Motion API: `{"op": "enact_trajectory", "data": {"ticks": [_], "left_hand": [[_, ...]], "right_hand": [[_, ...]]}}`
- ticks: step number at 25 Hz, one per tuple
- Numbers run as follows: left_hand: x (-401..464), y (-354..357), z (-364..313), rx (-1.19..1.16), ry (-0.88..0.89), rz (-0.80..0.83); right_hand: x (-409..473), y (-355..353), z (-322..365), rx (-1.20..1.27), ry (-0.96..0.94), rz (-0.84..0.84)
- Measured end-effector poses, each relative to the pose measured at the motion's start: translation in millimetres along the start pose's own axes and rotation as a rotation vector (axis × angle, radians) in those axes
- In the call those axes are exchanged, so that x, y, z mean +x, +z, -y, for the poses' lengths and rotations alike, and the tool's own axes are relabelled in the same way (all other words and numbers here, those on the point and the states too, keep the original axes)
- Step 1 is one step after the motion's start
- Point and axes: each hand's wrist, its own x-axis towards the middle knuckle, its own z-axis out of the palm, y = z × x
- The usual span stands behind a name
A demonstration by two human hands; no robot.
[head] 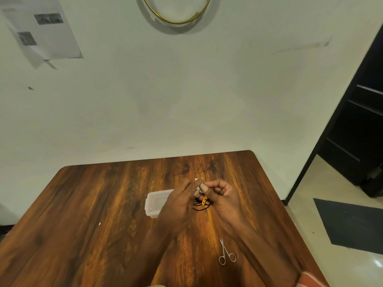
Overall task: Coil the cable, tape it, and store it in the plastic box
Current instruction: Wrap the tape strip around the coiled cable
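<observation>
Your left hand (pixel 182 200) and right hand (pixel 219 195) pinch a small bit of tape (pixel 198 188) above the black cable (pixel 202 205) — it lies coiled beside the plastic box (pixel 154 204). Pull the tape flat, then wrap snugly — no wrinkles.

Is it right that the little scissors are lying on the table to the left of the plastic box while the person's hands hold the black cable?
Not quite. The head view shows the scissors lying on the table to the right of the plastic box and nearer the person, not to its left. The rest holds: the left hand and right hand hold the black cable.
</observation>
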Motion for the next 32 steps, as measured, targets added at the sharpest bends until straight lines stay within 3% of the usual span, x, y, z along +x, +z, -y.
{"op": "enact_trajectory", "data": {"ticks": [7, 13, 19, 24, 28, 32], "left_hand": [[10.1, -15.4, 8.4, 0.193, 0.019, 0.191], [14.9, -18.1, 13.7, 0.134, -0.065, 0.214], [14.0, -32.0, 10.9, 0.189, -0.205, 0.285], [29.8, -51.1, 22.7, 0.048, -0.259, 0.381], [30.3, -57.5, 38.6, -0.281, -0.370, 0.192], [22.9, -49.6, 51.8, -0.396, -0.461, 0.018]], "right_hand": [[-3.1, 1.1, 7.1, -0.403, -0.238, 0.104], [1.8, 18.5, 6.3, -0.875, -0.411, 0.116], [28.9, 12.5, 5.3, -0.911, -0.251, 0.342], [43.1, 17.9, 2.4, -0.691, -0.092, 0.389], [52.6, 29.1, 1.1, -0.583, 0.001, 0.357], [58.1, 42.8, 2.9, -0.590, 0.040, 0.272]]}}
